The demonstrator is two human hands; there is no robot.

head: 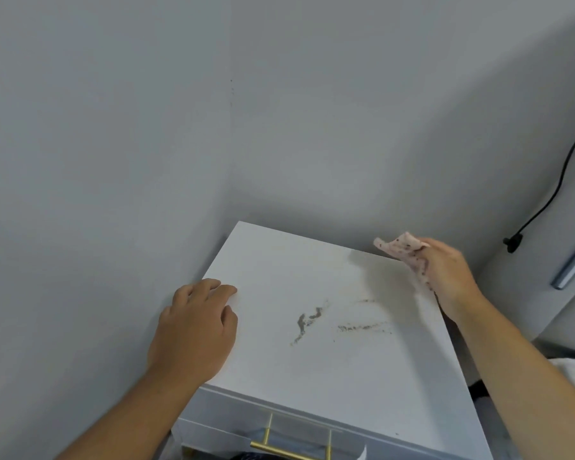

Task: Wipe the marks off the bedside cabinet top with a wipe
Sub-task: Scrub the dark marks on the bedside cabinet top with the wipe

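Marks [312, 318] streak the middle of a white bedside cabinet top [362, 376], one dark squiggle left of centre and two fainter smears trailing off to its right, as a person leans over the unit tucked into a grey corner. The right hand [448, 277] hangs above the far right edge of the surface, fingers [424, 245] closed around a crumpled wipe [404, 252] that is already speckled with dark dirt; one loose corner of the sheet sticks up and away from the grip. The wipe appears lifted clear of the surface, well apart from the marks, and throws a soft shadow across the back right part of the top. That raised position suggests a pause between strokes, perhaps to bunch the sheet or find a cleaner face before going back in. The left hand [193, 330] lies palm down on the near left edge, holding nothing, its fingers loosely curled, seemingly there to brace the body and steady the cabinet against the push of wiping. The remaining grime points to a job partly done, with the central streaks still to clear. A brass drawer handle [292, 448] glints at the front of the cabinet, and a black cable [558, 187] runs down the wall at right.
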